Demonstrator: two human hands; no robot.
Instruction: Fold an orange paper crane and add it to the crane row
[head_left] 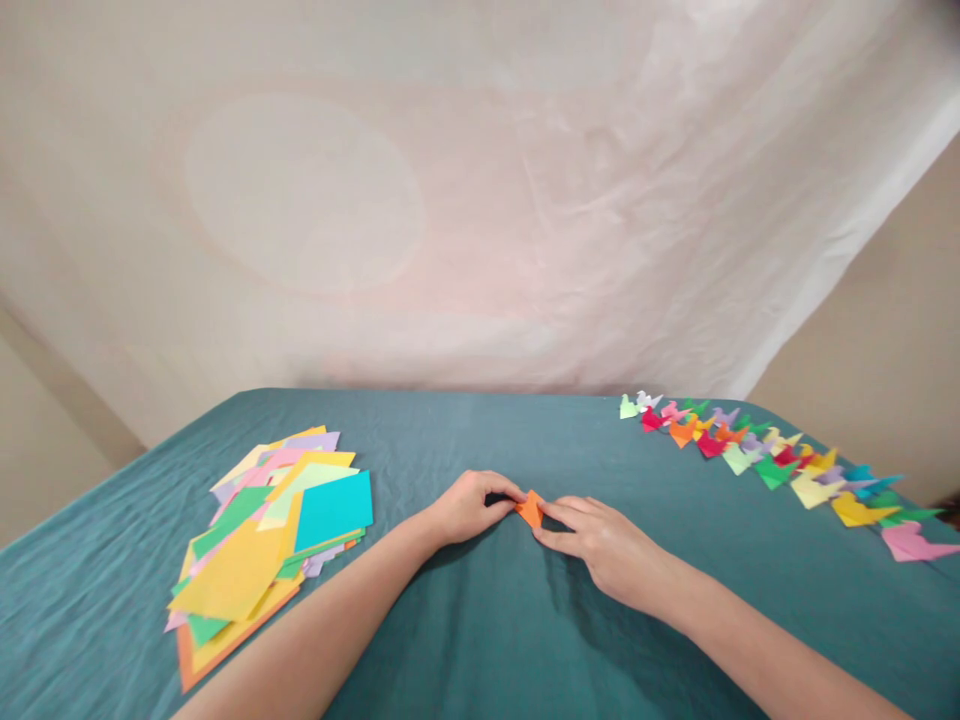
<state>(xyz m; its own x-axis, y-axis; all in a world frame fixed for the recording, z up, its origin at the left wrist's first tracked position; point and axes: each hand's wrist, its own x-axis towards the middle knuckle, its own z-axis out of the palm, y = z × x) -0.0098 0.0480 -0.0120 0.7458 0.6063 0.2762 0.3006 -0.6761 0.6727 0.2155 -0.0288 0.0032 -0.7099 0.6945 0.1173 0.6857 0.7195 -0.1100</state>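
Observation:
A small folded piece of orange origami paper (531, 509) is between my two hands, low over the middle of the table. My left hand (474, 505) pinches its left corner between thumb and fingers. From the other side, my right hand (592, 545) has its thumb and fingertips closed on the paper's right edge. The paper looks like a compact diamond with a crease across it. My fingers cover its left and right edges, so its full shape is partly hidden.
A loose pile of coloured paper sheets (236, 575) lies on the left, with a blue sheet (335, 510) on top. Rows of folded paper birds (772, 470) run along the right side. A dark green cloth (450, 640) covers the table; a pale sheet (480, 200) hangs behind it.

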